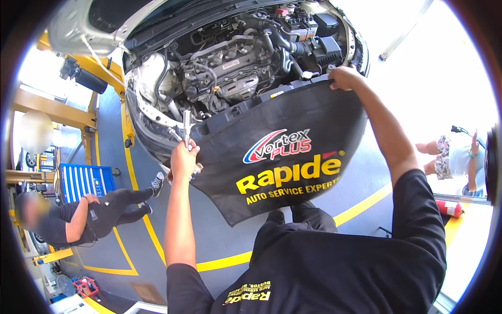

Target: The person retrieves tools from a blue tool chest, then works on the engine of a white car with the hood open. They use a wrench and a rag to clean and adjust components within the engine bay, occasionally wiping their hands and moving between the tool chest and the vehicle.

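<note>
My left hand [184, 159] is closed on silver socket tools [187, 125], beside the left edge of a black cover [219, 191] with coloured printing; whether it also grips the cover is unclear. My right hand [345, 78] grips the cover's upper right corner at the front of the car. The cover hangs from about the front edge of the engine bay down toward my legs. Above it the exposed engine [225, 73] shows, with a battery [300, 26] at the back right and the raised hood [83, 29] at the upper left.
A co-worker [73, 220] in dark clothes stands at the left by a blue tool cabinet [86, 178] and yellow lift posts [78, 104]. Another person [465, 157] is at the right, near a red extinguisher [447, 208]. Yellow lines mark the grey floor [157, 199].
</note>
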A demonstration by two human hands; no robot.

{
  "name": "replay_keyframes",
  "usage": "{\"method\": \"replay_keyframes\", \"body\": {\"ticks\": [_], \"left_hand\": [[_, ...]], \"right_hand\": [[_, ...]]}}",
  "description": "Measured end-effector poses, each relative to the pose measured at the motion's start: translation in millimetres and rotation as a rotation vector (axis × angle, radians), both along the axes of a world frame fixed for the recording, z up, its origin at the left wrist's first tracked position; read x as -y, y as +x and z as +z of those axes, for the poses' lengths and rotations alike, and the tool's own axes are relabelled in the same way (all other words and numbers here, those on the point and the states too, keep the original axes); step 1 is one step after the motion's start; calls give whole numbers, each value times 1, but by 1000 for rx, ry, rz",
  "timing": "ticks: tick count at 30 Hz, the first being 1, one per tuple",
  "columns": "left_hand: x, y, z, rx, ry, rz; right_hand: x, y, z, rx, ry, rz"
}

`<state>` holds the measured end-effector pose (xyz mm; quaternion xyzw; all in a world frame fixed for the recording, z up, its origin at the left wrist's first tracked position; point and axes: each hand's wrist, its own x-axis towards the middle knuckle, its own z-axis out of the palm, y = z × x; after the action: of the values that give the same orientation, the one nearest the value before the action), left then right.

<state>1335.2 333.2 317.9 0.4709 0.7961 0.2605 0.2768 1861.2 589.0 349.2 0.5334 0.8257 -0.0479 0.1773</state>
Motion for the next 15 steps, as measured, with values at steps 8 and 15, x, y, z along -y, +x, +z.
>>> {"method": "replay_keyframes", "body": {"ticks": [8, 15], "left_hand": [[-140, -19, -106, -612, 7, -61], [-103, 139, -109, 18, -59, 13]], "right_hand": [[-106, -68, -154, -103, 329, -155], [-20, -77, -170, -828, -574, -200]]}}
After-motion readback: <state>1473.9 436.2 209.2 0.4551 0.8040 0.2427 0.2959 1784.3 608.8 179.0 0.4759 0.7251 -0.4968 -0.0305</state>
